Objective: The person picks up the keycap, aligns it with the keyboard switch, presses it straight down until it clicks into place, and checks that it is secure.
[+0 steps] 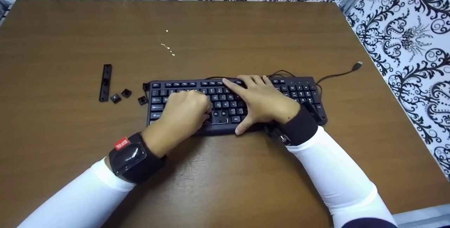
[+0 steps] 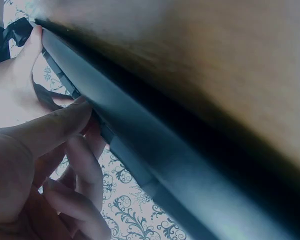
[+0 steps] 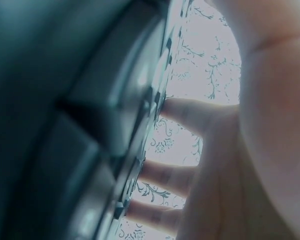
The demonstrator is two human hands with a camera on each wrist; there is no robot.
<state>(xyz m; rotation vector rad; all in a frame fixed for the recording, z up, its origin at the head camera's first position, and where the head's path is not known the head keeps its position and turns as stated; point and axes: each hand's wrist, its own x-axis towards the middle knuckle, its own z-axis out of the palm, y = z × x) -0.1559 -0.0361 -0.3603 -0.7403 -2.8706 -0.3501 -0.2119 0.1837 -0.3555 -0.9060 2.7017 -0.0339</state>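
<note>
Your right hand (image 1: 262,99) rests, fingers spread, on the computer keyboard (image 1: 219,129); your left hand (image 1: 186,110) curls over its keys (image 1: 223,97), whether pinching I cannot tell.

Light is moderate, fairly even | I see sheen on the tabletop (image 1: 207,186) | left wristband (image 1: 132,157) glints | shadow darkens beside the keyboard (image 1: 225,105) | wrist views: wallpaper (image 3: 210,70) washes out, keyboard's close edge blurs
</note>
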